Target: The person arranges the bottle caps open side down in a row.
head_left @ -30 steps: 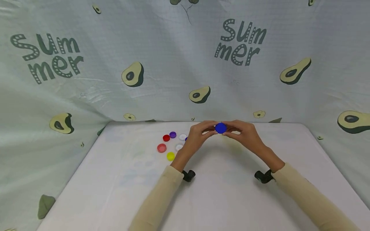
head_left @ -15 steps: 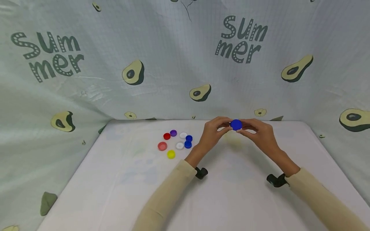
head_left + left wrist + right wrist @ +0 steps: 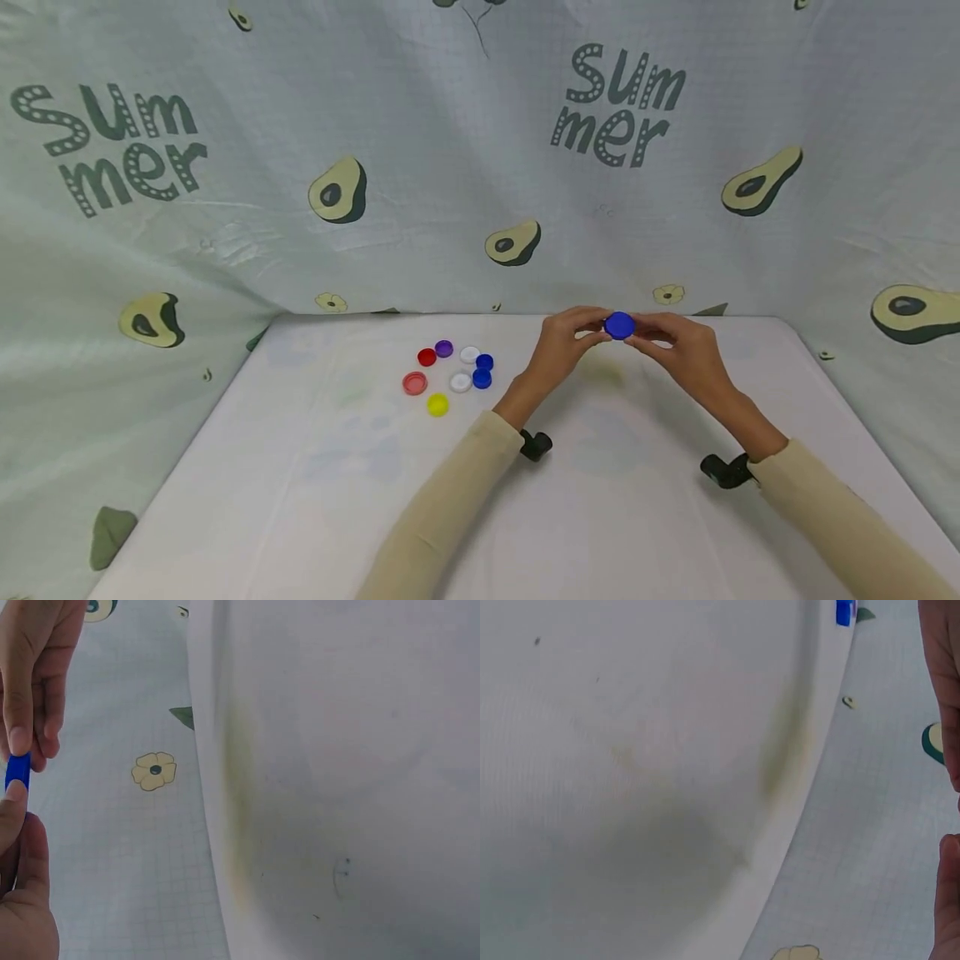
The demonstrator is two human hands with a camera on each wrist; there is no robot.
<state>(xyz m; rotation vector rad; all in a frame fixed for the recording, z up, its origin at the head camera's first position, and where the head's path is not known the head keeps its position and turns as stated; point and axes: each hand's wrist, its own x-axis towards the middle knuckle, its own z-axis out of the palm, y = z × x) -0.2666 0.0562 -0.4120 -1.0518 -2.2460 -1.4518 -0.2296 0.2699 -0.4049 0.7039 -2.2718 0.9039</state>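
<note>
The blue cap (image 3: 619, 326) is held up over the white table (image 3: 315, 508), right of the middle of its far edge. It lies directly between the two hands: the left hand (image 3: 561, 343) pinches its left rim and the right hand (image 3: 690, 352) its right rim, thumbs and fingers closed on it. Neither hand is nearer; both are in contact. The cap is round, with no long axis evident; its flat face is turned towards the head camera. The loose caps (image 3: 461, 382) lie on the table, well apart from it, towards the far left corner.
</note>
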